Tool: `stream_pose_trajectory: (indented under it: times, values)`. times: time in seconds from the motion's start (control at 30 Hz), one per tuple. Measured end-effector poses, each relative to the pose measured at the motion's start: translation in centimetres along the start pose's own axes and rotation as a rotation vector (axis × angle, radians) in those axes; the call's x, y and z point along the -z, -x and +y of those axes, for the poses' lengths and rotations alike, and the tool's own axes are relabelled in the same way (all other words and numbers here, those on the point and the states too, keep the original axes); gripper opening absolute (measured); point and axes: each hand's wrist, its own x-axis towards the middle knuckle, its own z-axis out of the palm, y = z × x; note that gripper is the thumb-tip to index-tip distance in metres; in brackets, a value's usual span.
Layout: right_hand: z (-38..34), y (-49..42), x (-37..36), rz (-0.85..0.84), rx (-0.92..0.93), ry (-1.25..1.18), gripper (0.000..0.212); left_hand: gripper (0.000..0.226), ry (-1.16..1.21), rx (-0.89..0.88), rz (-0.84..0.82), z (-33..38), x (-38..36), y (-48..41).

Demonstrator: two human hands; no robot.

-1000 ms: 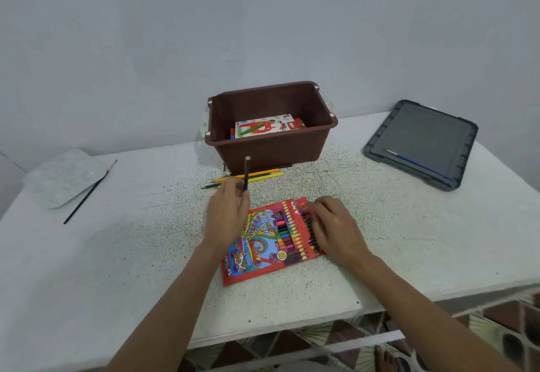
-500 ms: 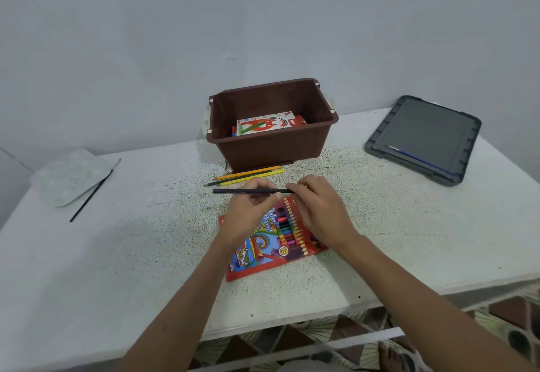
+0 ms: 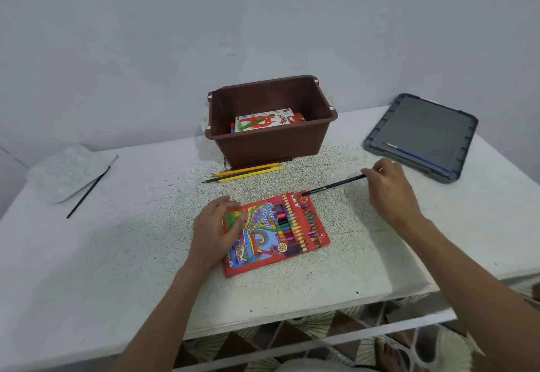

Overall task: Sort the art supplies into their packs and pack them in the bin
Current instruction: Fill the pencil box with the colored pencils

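A red colour-pencil pack (image 3: 274, 232) lies flat on the white table, its window showing a row of pencils. My left hand (image 3: 214, 231) rests on the pack's left end. My right hand (image 3: 388, 189) pinches the back end of a dark pencil (image 3: 334, 185), whose tip touches the pack's top right corner. Three loose pencils (image 3: 245, 172), yellow, orange and green, lie in front of the brown bin (image 3: 271, 134). Inside the bin lies a white and red pack (image 3: 264, 120).
A grey bin lid (image 3: 423, 134) with a blue paintbrush (image 3: 418, 156) on it sits at the back right. At the far left are a white paint palette (image 3: 65, 171) and a thin black brush (image 3: 90, 187). The table's front edge runs just below my forearms.
The dark pencil passed from my left hand to my right, which swung out to the right and aimed its tip at the pack's corner. My left hand dropped onto the pack.
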Motion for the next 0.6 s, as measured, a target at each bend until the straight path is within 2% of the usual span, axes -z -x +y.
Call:
stream_pose_trajectory:
  times: [0.2, 0.3, 0.4, 0.53, 0.6]
  values:
    - [-0.6, -0.2, -0.7, -0.061, 0.050, 0.056, 0.035, 0.052, 0.037, -0.053, 0.012, 0.6, 0.2, 0.1]
    - [-3.0, 0.5, -1.1, -0.105, 0.091, -0.031, 0.039, 0.053, 0.031, -0.057, 0.013, 0.6, 0.2, 0.2]
    - [-5.5, 1.5, -1.7, -0.147, 0.209, -0.134, 0.043, 0.053, 0.025, -0.063, 0.014, 0.5, 0.1, 0.1]
    - [-7.6, 2.8, -2.5, -0.219, 0.314, -0.237, 0.075, 0.053, 0.013, -0.067, 0.017, 0.5, 0.0, 0.1]
    - [-8.3, 3.5, -2.6, -0.207, 0.333, -0.267, 0.078, 0.054, 0.015, -0.064, 0.019, 0.4, -0.1, 0.0]
